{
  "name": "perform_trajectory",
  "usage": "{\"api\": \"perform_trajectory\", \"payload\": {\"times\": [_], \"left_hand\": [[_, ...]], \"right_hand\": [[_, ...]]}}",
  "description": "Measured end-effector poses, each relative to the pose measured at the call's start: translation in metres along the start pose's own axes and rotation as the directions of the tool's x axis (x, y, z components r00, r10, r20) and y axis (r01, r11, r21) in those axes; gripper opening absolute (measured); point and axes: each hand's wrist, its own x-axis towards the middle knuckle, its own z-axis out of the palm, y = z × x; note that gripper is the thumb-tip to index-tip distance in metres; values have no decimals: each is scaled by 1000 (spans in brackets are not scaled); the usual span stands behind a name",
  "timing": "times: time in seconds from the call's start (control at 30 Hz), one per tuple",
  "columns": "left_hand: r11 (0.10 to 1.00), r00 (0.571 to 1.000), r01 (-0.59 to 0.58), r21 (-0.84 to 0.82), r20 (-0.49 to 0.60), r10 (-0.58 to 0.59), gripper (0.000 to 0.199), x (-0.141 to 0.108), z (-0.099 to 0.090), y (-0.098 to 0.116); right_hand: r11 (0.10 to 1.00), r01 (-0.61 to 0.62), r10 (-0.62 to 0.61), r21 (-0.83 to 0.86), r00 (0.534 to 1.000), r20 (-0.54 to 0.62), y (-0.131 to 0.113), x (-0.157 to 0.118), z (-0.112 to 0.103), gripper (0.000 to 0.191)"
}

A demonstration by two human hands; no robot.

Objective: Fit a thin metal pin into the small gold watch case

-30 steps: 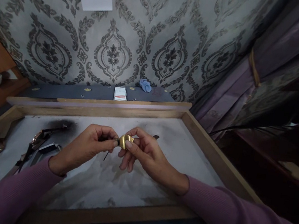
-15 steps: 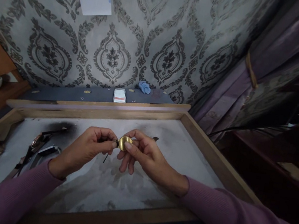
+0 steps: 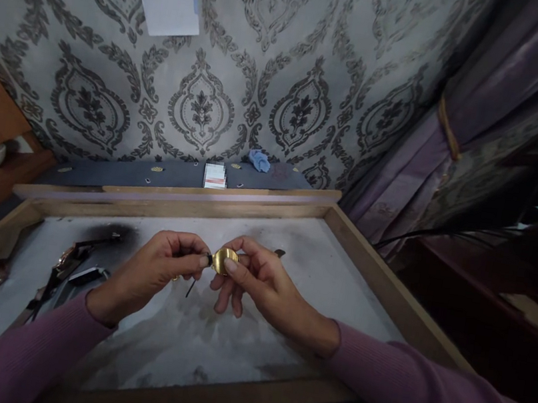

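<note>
Over the middle of a wood-framed tray (image 3: 228, 207), a round gold watch case (image 3: 224, 261) is held between both hands. My right hand (image 3: 258, 274) pinches the case from the right, thumb on its shiny face, with the lower fingers spread beneath. On the left side of the case, my left hand (image 3: 172, 261) pinches a small dark piece, seemingly the strap end, between thumb and fingers. A thin dark pin-like item (image 3: 191, 287) hangs below the left fingers. What lies behind the fingers is hidden.
Several strap watches lie at the tray's left, among them a rose-gold one (image 3: 66, 257) and a dark-faced one (image 3: 89, 275). Behind the tray are a small white box (image 3: 215, 176) and a blue crumpled cloth (image 3: 259, 160). A purple curtain (image 3: 419, 143) hangs at the right.
The view has tilted slightly, so the scene sits a little lower. Both hands keep the same hold on the watch; a small gold bit now shows under my left fingers.
</note>
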Motion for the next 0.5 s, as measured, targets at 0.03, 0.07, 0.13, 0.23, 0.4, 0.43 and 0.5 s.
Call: {"api": "perform_trajectory", "payload": {"times": [0.03,0.07,0.13,0.23,0.4,0.43,0.5], "left_hand": [[1000,1000,0,-4,2,0,11,0,0,0],[1000,1000,1,-8,3,-1,12,0,0,0],[1000,1000,2,-18,7,-2,13,0,0,0],[1000,1000,5,-26,3,-5,14,0,-1,0],[998,1000,23,-59,3,-23,15,1,-3,-1],[998,1000,25,-64,2,-25,15,1,-3,-1],[997,1000,23,-70,-2,-23,15,0,-3,-2]], "right_hand": [[1000,3,-3,-1,1000,2,0,0,0,26],[1000,8,-8,-1,1000,4,0,1,0,26],[1000,19,-19,-4,1000,9,1,1,-1,26],[1000,25,-25,-10,1000,10,2,2,-1,26],[1000,16,-16,-24,1000,1,1,1,-1,27],[1000,13,-13,-29,1000,0,1,1,-1,27],[999,10,-10,-33,1000,-4,0,1,-1,27]]}}
